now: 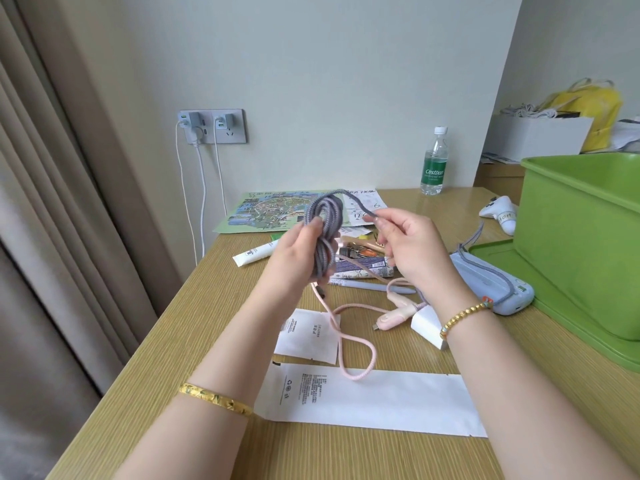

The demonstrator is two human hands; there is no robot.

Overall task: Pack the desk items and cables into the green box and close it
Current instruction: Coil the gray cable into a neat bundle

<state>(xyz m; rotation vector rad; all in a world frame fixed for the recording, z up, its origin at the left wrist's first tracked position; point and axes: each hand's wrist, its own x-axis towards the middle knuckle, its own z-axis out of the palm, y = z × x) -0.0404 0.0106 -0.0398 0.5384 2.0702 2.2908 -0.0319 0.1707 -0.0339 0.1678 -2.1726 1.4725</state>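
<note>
The left hand (297, 252) grips the coiled grey cable (322, 233) to keep its loops together, while the right hand (408, 249) seemingly pinches the loose end for winding.

We were in a lived-in room, a bedroom or hotel room by its look. A wooden desk (214, 341) stood against a pale wall, with beige curtains (52, 202) down the left of the frame. A wall socket (212, 126) in the upper middle held chargers. A water bottle (434, 162) stood at the desk's back edge, and a yellow bag (595, 109) sat at upper right.
</note>
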